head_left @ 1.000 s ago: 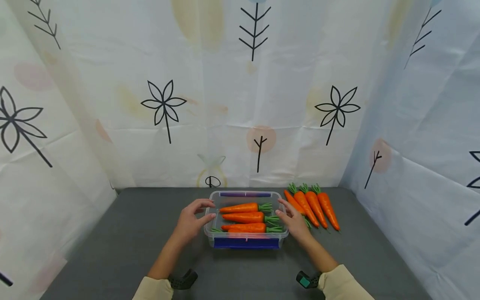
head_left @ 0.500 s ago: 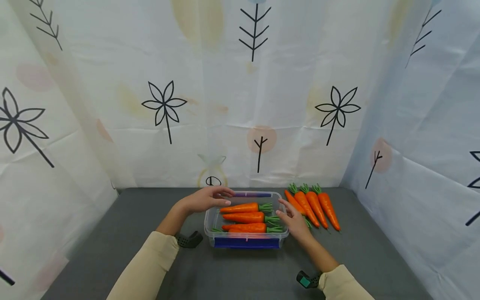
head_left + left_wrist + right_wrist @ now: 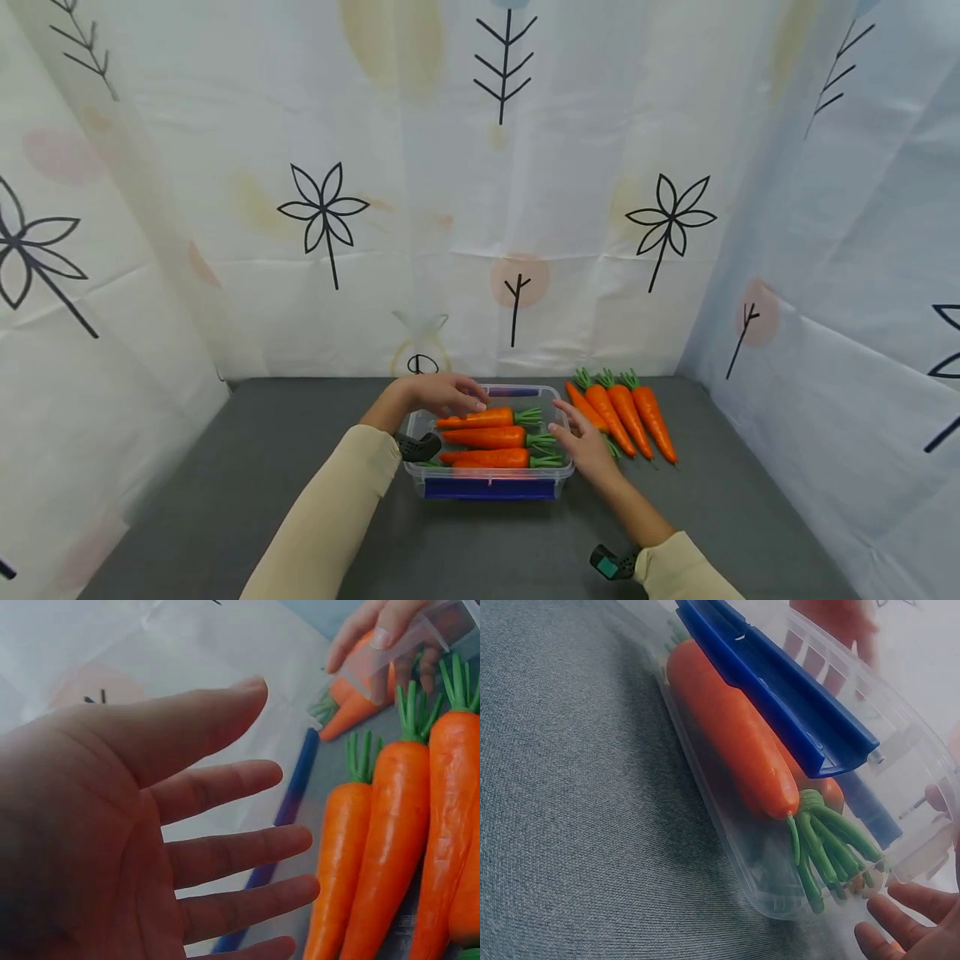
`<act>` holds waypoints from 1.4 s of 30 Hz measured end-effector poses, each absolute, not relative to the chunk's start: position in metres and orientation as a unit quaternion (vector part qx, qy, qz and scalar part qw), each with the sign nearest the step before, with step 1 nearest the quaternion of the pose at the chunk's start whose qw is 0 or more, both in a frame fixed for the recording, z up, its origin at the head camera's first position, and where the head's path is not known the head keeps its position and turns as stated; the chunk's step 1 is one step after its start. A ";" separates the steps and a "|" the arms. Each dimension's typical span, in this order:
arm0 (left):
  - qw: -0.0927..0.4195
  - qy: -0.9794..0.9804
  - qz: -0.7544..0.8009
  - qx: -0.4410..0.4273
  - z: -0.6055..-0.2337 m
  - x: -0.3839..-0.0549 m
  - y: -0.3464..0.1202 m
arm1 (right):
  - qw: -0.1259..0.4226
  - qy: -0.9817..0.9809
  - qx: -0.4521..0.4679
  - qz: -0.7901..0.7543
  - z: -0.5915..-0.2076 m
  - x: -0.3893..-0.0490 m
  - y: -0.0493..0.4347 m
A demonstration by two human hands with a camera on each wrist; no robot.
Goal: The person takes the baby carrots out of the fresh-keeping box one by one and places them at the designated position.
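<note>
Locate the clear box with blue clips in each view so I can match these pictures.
Head: the clear box is at lower middle, the left hand over its far left part.
Left wrist: the clear box takes up the right side, running off the edge.
Right wrist: the clear box slants from upper left to the right edge.
Shared landmark: the orange carrots inside it.

White cloth walls [image 3: 570, 150], grey table [image 3: 480, 554] at six o'clock
Black flowers [image 3: 323, 208] at ten and two, sprig [image 3: 505, 68] at twelve.

Container [image 3: 491, 488]: one. Inside carrots [image 3: 483, 437]: four. Outside carrots [image 3: 654, 421], at its 3 o'clock: four. Wrist devices [image 3: 613, 563]: two.
</note>
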State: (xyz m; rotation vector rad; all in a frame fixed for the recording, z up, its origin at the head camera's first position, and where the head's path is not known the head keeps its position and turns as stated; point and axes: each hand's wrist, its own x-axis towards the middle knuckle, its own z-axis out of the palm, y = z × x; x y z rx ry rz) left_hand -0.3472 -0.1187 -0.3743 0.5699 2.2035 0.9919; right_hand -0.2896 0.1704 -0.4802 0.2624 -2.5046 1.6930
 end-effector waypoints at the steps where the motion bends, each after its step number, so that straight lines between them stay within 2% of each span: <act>1: 0.325 0.842 0.372 0.218 -0.377 -0.349 -0.117 | 0.055 -0.825 0.085 0.556 -0.480 -0.290 0.170; 10: 0.305 0.876 0.313 0.204 -0.405 -0.356 -0.104 | 0.059 -0.824 0.100 0.555 -0.468 -0.283 0.167; 16: 0.331 0.875 0.322 0.147 -0.416 -0.352 -0.101 | 0.044 -0.822 0.091 0.560 -0.463 -0.280 0.166; 22: 0.339 0.878 0.308 0.139 -0.418 -0.351 -0.096 | 0.048 -0.816 0.091 0.569 -0.461 -0.278 0.165; 33: 0.267 0.910 0.244 0.204 -0.422 -0.343 -0.086 | 0.054 -0.820 0.072 0.565 -0.481 -0.289 0.168; 42: 0.237 0.917 0.227 0.228 -0.413 -0.338 -0.086 | 0.044 -0.818 0.076 0.568 -0.461 -0.276 0.164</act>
